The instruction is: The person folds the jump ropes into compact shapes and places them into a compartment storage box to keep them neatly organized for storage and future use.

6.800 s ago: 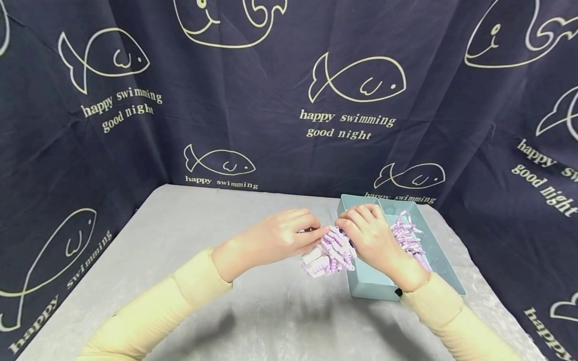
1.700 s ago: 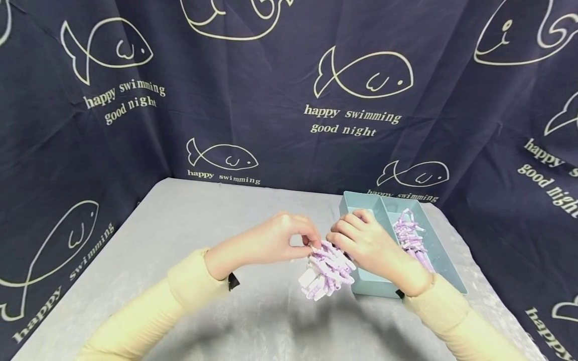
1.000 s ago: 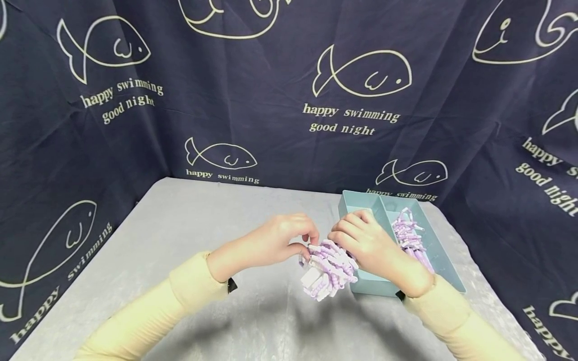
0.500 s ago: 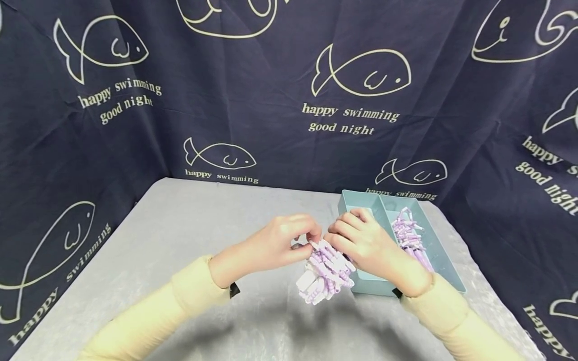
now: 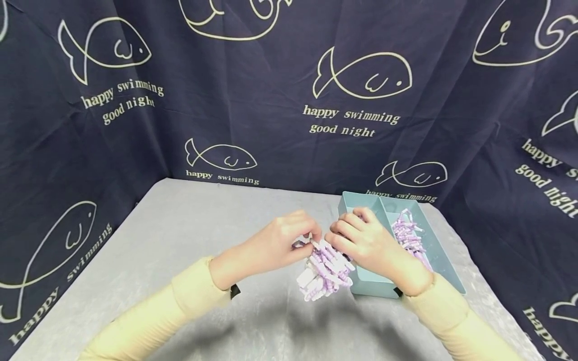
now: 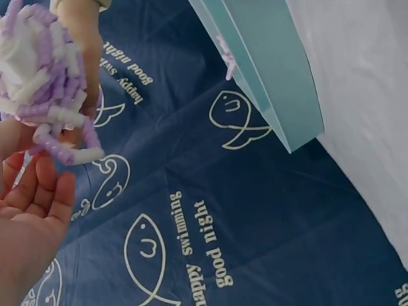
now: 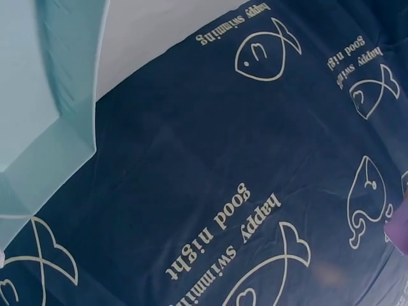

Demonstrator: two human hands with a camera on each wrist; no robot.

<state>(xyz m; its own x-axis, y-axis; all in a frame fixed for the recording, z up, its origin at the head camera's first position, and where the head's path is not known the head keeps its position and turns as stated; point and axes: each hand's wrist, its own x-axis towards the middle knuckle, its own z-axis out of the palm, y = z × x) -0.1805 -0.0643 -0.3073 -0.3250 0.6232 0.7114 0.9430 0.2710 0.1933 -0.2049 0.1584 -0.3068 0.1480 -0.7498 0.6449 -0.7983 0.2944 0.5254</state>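
Note:
A beaded jump rope [image 5: 326,271], purple and white, hangs bundled above the table between both hands. My left hand [image 5: 282,240] pinches a strand at the bundle's upper left with thumb and forefinger. In the left wrist view, curled fingers of the left hand [image 6: 38,217] lie just below a loose loop of the jump rope [image 6: 57,95], and a white piece sits amid the beads. My right hand [image 5: 363,240] grips the bundle from the right, its fingertips largely hidden. At the right wrist view's edge shows a smooth purple piece [image 7: 398,226], probably a handle.
A light blue divided box [image 5: 442,255] stands right of the hands, partly beneath the right forearm. A second purple beaded bundle [image 5: 408,235] lies in its right compartment. Grey cloth covers the table [image 5: 203,215]. Dark blue fish-print curtain [image 5: 280,100] surrounds the back and sides.
Since the oldest frame, the bundle hangs lower and the left hand has shifted slightly. A second ago the left thumb stood lower, farther from the forefinger; now they meet at the strand.

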